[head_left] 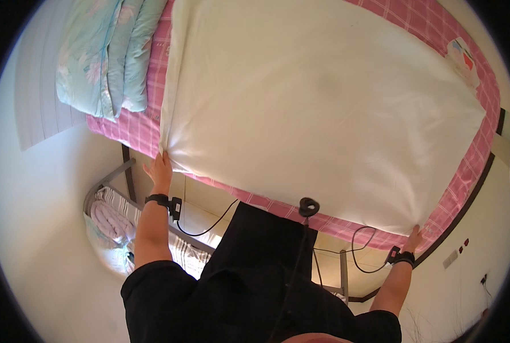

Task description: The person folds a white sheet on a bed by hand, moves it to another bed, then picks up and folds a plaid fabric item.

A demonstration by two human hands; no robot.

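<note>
White cloth lies over most of the pink checked sheet, w/ pink strips showing at the sheet's L end, R end & near edge. L hand is at the sheet's near edge toward its L end, on one cloth corner; R hand is at the same edge by the sheet's R end, on the other near corner. Arms set wide, prob. b/c gripping both corners at once pulls the cloth flat & squares it to the sheet's near edge; creases fanning from each hand suggest tension. Folded floral quilt sits on the sheet's L end, just beside the cloth's edge, prob. to be out of its way. White-and-red packet is at the sheet's far R part, by the cloth's edge; reason unclear. L wrist unit & R wrist unit are strapped on just off the sheet's near edge, presumably so fingers are free. Re fingers: L ones look narrow, pinching the cloth corner, w/ one digit out to the side; R ones also look closed on theirs, pads hidden, can't tell how many grip. Cloth starts right at both sets of fingertips & runs away toward the sheet's far side.
</note>
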